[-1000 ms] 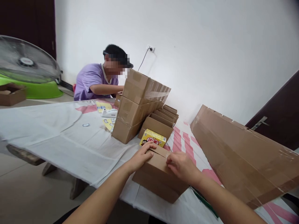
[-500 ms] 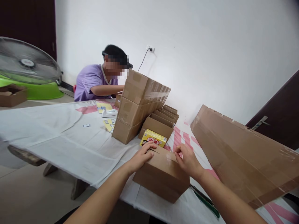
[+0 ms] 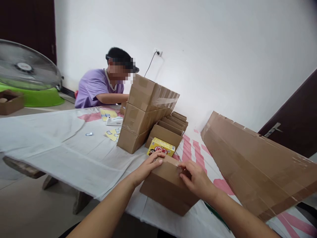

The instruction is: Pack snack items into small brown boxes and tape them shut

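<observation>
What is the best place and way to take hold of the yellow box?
Grip the yellow box by its upper part, probably from above, across its front and back faces. Its narrow top shows uncovered, while a brown box in front hides its lower part and an open carton stands behind.

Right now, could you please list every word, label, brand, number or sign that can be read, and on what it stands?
None can be read surely.
Yellow box: large red characters, blurred and partly hidden.
White tape dispenser: a dark mark, too small.
Fan hub: a mark, too blurred.
</observation>
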Demonstrator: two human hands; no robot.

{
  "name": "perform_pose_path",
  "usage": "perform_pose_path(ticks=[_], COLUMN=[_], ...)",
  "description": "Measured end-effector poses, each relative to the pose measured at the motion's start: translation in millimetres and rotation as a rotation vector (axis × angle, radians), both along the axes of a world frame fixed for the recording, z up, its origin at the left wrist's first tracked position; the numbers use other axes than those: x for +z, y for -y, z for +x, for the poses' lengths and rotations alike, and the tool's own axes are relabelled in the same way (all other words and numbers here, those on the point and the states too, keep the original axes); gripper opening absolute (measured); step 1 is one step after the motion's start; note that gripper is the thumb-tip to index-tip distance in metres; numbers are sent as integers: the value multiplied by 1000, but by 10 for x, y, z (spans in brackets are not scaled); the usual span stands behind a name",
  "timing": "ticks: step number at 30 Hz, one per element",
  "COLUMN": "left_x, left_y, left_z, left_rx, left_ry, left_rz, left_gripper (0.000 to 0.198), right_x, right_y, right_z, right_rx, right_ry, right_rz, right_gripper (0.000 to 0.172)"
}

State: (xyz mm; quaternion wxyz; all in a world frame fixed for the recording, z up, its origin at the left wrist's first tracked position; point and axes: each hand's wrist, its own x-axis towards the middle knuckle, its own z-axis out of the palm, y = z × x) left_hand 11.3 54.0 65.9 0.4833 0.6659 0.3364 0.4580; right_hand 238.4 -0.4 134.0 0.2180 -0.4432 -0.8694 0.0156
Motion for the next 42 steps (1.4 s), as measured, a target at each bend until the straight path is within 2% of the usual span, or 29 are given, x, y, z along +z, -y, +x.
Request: perform_pose_path(ticks=[9,12,15,19,21,23,26,28,30,42], left_x=[-7,-50,-83,-78,-67,-64,-72,-82,-93,-116], left_y=[-4,-32,-50,-34,-20,-10,-8,-13,-21,-47], left_z=[-18,-22,-24,-12,-1,12,30,37,39,32], left_rx=[-52,-105,-147,-210,-243,-269,-292,-312,-326,-297], left_ry=[117,204,232,240,257,274,271,256,246,185], left_rz=[4,-68,-151,-170,-170,-186,-193,-181,-171,-125], left_gripper=[42,46,39,44,42,44,48,50,51,49], right_x=[43,67,106,175,196,186,112,51,0,-100], right_y=[81,256,498,685,646,521,273,151,98,93], right_z=[-52,-91,-138,-143,-101,-37,49,68,52,-2], right_rx=[86,146,228,283,219,97,-74,-137,-164,-163], right_ry=[9,43,118,77,-2,-85,-153,-137,-105,-23], right_rz=[74,116,137,34,-90,-185,-261,-317,-347,-261], right_gripper=[22,20,20,21,15,12,16,25,29,23])
